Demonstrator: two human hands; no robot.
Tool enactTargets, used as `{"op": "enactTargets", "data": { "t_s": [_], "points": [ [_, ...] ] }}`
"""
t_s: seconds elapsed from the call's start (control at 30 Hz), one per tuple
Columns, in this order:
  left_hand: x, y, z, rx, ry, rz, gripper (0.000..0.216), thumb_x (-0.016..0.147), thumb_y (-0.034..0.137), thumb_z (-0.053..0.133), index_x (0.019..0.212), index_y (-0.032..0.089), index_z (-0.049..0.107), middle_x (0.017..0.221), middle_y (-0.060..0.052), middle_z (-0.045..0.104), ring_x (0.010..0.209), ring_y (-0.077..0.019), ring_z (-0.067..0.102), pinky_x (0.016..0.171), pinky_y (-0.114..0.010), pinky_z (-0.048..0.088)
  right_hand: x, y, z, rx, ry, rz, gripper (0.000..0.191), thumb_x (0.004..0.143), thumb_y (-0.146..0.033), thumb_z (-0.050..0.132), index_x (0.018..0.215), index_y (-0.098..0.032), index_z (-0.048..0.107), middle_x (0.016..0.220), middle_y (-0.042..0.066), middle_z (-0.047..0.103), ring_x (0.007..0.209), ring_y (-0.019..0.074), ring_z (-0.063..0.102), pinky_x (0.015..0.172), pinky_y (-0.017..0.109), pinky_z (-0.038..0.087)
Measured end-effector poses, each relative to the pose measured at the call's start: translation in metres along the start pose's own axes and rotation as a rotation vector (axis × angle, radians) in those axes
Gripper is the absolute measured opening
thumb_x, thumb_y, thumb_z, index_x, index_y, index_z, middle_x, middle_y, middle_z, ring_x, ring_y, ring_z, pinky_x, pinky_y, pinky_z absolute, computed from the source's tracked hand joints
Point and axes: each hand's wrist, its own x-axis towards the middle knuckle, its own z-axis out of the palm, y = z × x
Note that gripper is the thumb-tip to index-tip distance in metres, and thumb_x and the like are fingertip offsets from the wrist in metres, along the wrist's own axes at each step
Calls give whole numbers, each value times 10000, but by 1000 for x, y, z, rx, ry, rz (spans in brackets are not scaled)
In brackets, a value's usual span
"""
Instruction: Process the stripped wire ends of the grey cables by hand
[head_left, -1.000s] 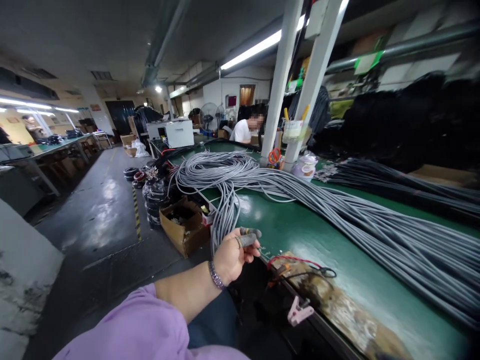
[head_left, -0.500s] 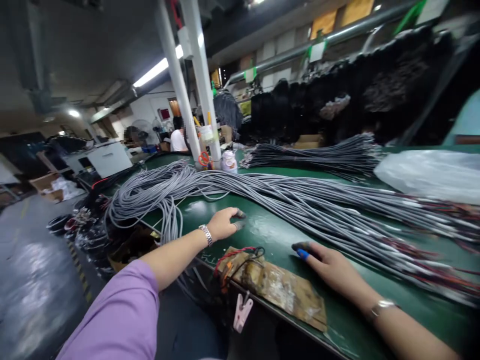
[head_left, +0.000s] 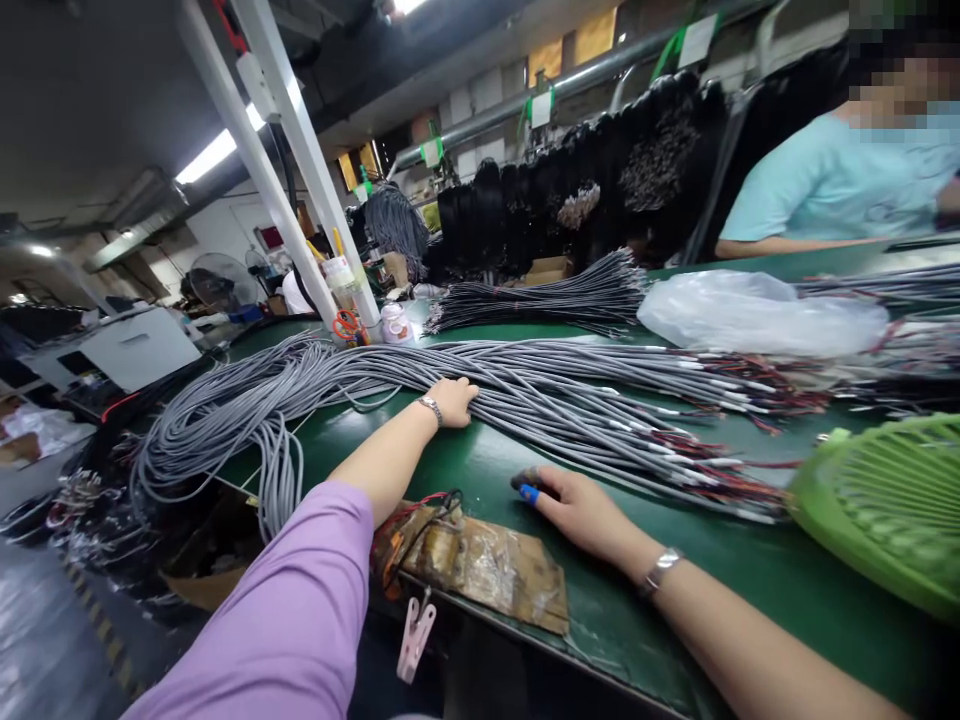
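A long bundle of grey cables (head_left: 390,365) lies across the green table. My left hand (head_left: 452,402), with a metal watch band at the wrist, rests on the near edge of this bundle. Its fingers curl over the cables, and the fingertips are partly hidden. My right hand (head_left: 577,505) is low over the bare tabletop, nearer to me than the cables. Nothing is in it; the fingers are loosely bent, with dark covers on the fingertips and a blue one among them. Red and black wire ends with white sleeves (head_left: 697,465) fan out at the bundle's right end.
At the front edge lies a taped cardboard piece (head_left: 495,570) with a pink clip (head_left: 415,640) below it. A green basket (head_left: 885,510) is at right. Behind are a clear plastic bag (head_left: 757,315), black cables (head_left: 540,290), a white post (head_left: 300,150) and a person in light blue (head_left: 817,190).
My left hand has moved forward from above the table onto the grey cables. The view has turned right, bringing the green basket and the seated person into sight. My right hand keeps its pose.
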Motion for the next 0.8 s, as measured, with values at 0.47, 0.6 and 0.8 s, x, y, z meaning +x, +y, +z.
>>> {"op": "enactTargets", "data": {
  "t_s": [0.47,0.6,0.8],
  "points": [
    [-16,-12,-5,-34,-83,192,689,703,298,566,1359,174,396,1401,-116,468,1242,-260,479,1013,-343,356,2,-6,-1,-148,-20,-11,276,836,-314,489,973,-210,705,932,58,738,832,233,651,728,319,467],
    [-17,-8,1,-14,-69,86,638,764,446,550,1329,179,423,1342,-116,514,1204,-270,509,1015,-376,353,1,-11,-1,-146,-6,-51,268,837,-270,493,970,-192,711,948,68,736,843,214,647,742,301,457],
    [-39,-5,0,33,-73,81,553,790,574,501,1133,141,533,1114,-162,623,1004,-294,617,861,-369,453,1,-15,-1,-149,49,-37,239,814,-245,529,948,-202,723,889,42,735,789,186,635,687,263,438]
  ]
}}
